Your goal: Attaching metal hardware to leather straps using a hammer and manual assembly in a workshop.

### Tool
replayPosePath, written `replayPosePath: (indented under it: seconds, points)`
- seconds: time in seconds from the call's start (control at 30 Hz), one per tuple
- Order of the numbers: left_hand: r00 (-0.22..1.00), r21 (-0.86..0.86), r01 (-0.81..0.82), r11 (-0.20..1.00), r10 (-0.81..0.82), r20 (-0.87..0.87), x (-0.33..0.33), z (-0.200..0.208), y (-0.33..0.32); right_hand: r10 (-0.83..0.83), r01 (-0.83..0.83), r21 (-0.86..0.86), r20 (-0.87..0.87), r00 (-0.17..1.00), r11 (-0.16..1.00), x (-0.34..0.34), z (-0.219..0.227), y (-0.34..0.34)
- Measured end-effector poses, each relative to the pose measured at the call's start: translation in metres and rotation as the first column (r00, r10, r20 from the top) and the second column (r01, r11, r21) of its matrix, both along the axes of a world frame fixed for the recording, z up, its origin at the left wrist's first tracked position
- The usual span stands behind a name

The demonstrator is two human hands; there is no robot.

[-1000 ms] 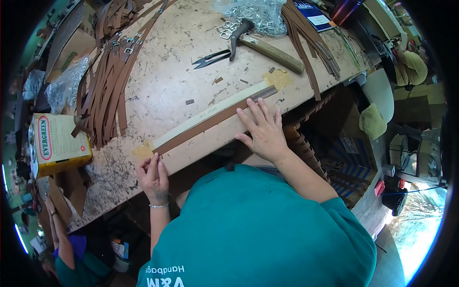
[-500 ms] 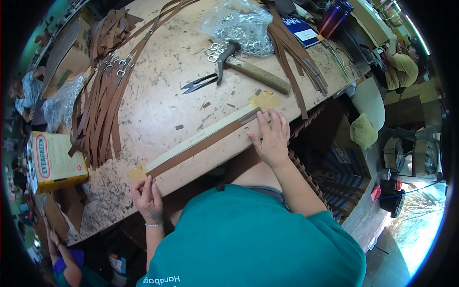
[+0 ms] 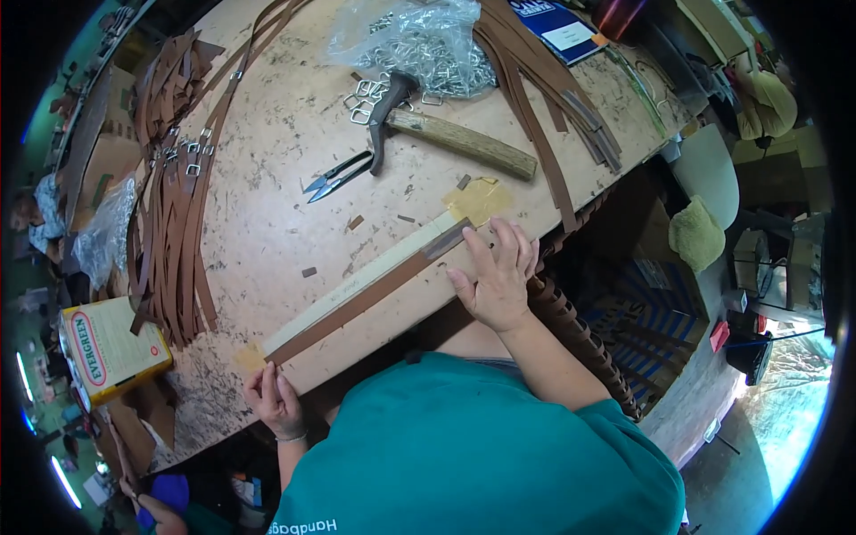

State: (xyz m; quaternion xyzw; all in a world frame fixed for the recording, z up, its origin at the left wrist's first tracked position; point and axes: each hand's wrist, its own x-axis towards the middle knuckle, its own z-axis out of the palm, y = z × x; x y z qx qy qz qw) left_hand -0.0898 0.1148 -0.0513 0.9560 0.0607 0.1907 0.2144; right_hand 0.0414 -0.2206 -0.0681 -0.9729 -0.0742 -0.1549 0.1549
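A brown leather strip (image 3: 357, 312) lies slantwise along the table's near edge, beside a pale paper strip (image 3: 357, 287). Yellow tape (image 3: 481, 198) shows at the paper strip's right end, with another bit of tape (image 3: 250, 358) at its left. At the leather strip's lower left end, my left hand (image 3: 274, 401) has its fingers curled and pinches the tip. My right hand (image 3: 495, 278) lies at the other end, fingers spread, a fingertip touching the greyish end section (image 3: 448, 239).
Beyond the strips lie a hammer (image 3: 464, 144), thread snips (image 3: 337, 176) and a plastic bag of metal rings (image 3: 419, 49). Bundles of brown straps (image 3: 174, 241) lie on the left, near a tin can (image 3: 116, 352). More straps (image 3: 526, 98) hang over the right edge. Another person's arm (image 3: 147, 495) shows at lower left.
The whole view has shifted, so the table things sit further left. Both hands stay at the strip's two ends; the right fingers have slid slightly off the greyish end, showing more of it.
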Motion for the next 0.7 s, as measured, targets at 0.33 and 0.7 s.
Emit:
replayPosePath:
  seconds: [0.33,0.7]
  points:
    - [1.0,0.017,-0.03,0.999,0.03,-0.002,-0.004,0.0,0.002,0.046,-0.045,0.01,-0.067,0.997,0.999,0.001,-0.005,-0.002]
    - [0.992,-0.043,-0.083,0.996,0.086,0.095,0.003,0.003,-0.002,0.099,-0.092,-0.065,0.117,0.988,0.994,0.007,-0.008,-0.01]
